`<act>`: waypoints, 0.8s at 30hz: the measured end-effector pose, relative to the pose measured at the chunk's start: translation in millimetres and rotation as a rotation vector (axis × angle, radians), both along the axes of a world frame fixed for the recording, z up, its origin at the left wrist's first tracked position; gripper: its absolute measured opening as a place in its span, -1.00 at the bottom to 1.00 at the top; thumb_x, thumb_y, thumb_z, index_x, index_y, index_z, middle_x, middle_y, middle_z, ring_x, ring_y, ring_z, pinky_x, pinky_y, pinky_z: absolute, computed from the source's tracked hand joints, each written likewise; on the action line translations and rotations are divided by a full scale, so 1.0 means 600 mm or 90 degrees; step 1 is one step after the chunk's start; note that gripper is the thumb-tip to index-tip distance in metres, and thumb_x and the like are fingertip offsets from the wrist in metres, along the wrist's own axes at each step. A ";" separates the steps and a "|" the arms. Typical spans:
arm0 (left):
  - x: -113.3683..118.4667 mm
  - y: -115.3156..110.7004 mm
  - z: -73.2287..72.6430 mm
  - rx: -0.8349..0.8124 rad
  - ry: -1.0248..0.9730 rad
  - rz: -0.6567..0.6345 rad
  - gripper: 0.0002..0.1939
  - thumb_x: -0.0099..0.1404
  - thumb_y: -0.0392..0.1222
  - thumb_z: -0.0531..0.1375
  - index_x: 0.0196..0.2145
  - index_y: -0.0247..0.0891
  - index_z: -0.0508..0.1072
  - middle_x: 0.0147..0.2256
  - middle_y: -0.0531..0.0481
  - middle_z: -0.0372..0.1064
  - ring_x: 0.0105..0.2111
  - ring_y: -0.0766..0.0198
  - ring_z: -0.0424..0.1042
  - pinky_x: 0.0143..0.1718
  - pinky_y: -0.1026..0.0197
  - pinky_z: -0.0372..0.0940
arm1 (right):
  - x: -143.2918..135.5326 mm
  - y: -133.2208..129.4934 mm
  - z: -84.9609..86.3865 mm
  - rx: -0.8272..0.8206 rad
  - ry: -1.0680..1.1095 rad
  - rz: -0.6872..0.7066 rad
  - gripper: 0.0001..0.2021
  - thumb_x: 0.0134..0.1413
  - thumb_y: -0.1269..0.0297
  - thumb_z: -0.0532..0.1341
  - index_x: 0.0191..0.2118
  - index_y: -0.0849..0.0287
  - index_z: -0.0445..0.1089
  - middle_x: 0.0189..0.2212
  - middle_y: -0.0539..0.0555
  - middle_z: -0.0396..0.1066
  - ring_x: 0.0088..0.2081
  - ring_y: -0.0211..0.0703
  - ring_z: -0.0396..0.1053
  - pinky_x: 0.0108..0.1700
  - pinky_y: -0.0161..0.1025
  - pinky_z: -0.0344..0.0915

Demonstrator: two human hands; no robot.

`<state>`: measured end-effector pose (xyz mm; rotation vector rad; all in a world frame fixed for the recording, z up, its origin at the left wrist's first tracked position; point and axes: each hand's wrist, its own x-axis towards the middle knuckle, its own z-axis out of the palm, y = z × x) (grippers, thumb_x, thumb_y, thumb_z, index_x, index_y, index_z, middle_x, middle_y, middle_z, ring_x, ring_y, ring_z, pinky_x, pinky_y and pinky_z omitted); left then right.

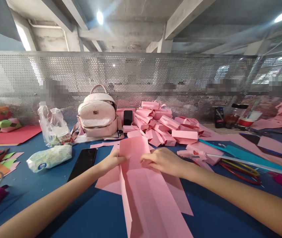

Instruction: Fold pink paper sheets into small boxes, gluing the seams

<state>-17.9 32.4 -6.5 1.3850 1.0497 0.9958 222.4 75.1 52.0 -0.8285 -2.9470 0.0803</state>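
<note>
A long sheet of pink paper [143,185], with a fold along its left side, stretches toward me over the blue table. My left hand [114,160] pinches its left edge near the far end. Across from it, my right hand [162,161] has curled fingers at the sheet's right edge, the fingertips on the paper. More pink paper [180,195] lies flat underneath. Just beyond the hands rises a pile of folded pink paper pieces [160,122]. Right of my right hand lies a pink glue gun [192,154] with a clear glue stick in it.
Left of the sheet are a black phone [83,162], a tissue pack [50,158] and a clear plastic bag [53,127]. A white backpack [97,115] stands against the perforated metal screen [136,76]. Scissors [242,172], blue paper [250,155] and a cup [250,119] sit to the right.
</note>
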 end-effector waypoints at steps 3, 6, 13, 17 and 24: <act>0.006 -0.004 -0.001 0.006 0.014 0.001 -0.64 0.22 -0.06 0.27 -0.10 -0.32 0.53 -0.26 -0.08 0.53 -0.27 0.09 0.48 -0.24 0.15 0.32 | -0.008 -0.002 -0.003 -0.037 -0.010 -0.018 -0.64 0.01 0.54 0.18 -0.13 -0.02 0.50 -0.41 -0.01 0.52 -0.33 -0.11 0.47 -0.38 -0.33 0.06; 0.009 -0.002 -0.009 0.031 0.032 0.011 -0.62 0.24 -0.03 0.25 -0.06 -0.30 0.52 -0.23 -0.09 0.52 -0.22 0.06 0.48 -0.20 0.13 0.34 | -0.013 0.000 -0.007 -0.065 0.008 -0.040 -0.58 -0.09 0.58 0.18 -0.12 -0.01 0.49 -0.37 -0.04 0.55 -0.31 -0.11 0.47 -0.35 -0.33 0.11; -0.013 0.010 0.037 0.184 0.113 0.134 -0.48 0.22 -0.15 0.24 0.12 -0.30 0.34 0.04 -0.22 0.39 0.07 -0.04 0.35 0.04 0.03 0.28 | 0.008 -0.003 -0.022 -0.108 0.077 -0.100 -0.65 -0.01 0.52 0.14 -0.15 0.04 0.51 -0.20 0.00 0.57 -0.16 -0.07 0.49 -0.19 -0.31 0.26; 0.008 -0.048 0.116 0.521 0.359 0.293 -0.51 0.35 -0.24 0.10 0.22 -0.19 0.19 0.18 -0.18 0.22 0.19 0.04 0.20 0.20 -0.04 0.14 | 0.031 -0.012 -0.034 -0.133 0.115 -0.136 -0.68 0.06 0.46 0.15 -0.12 0.01 0.52 -0.15 0.02 0.56 -0.09 0.01 0.47 -0.11 -0.23 0.29; 0.125 -0.149 0.031 0.705 0.812 -0.102 -0.67 0.34 -0.35 0.07 0.00 -0.47 0.46 -0.16 -0.28 0.54 -0.34 0.10 0.47 -0.40 0.11 0.33 | 0.050 -0.021 -0.049 -0.177 0.152 -0.123 -0.70 0.11 0.42 0.16 -0.09 0.01 0.50 -0.18 0.04 0.58 -0.16 -0.04 0.52 -0.15 -0.26 0.34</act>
